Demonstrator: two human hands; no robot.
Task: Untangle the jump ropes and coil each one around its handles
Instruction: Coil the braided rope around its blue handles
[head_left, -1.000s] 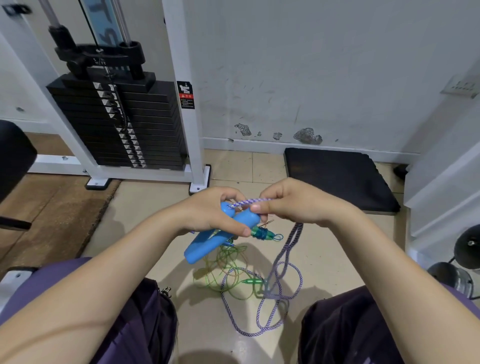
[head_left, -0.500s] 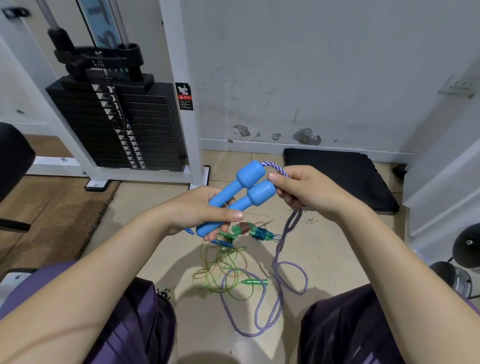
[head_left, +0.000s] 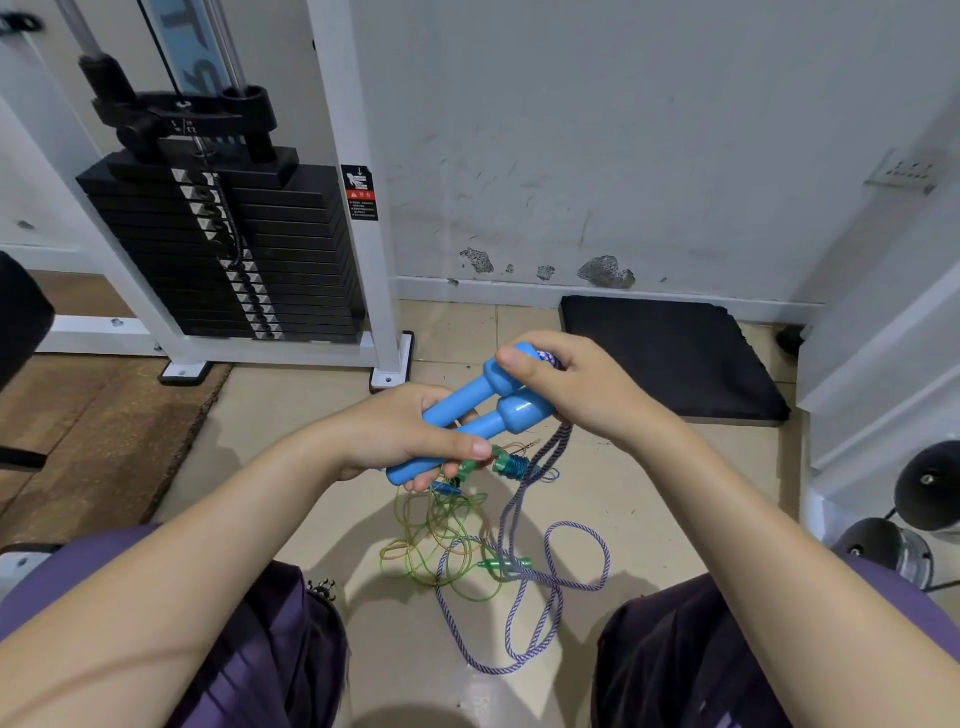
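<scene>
Two blue handles lie side by side, tilted up to the right. My left hand grips their lower ends. My right hand wraps over their thick top ends, thumb on the upper one, where the purple-and-white rope comes out. That rope hangs down from my right hand and loops on the floor. Beneath my hands lies a green thin rope in a tangle, with a small green handle among the loops and a teal handle just below the blue ones.
A black weight stack in a white frame stands at the back left. A black mat lies against the wall at right. Dumbbell ends sit at far right. My knees frame the floor at the bottom.
The blue handles swung from pointing down-left up to pointing up-right, then my right hand moved from pinching the rope at the tips to covering the handle tops.
</scene>
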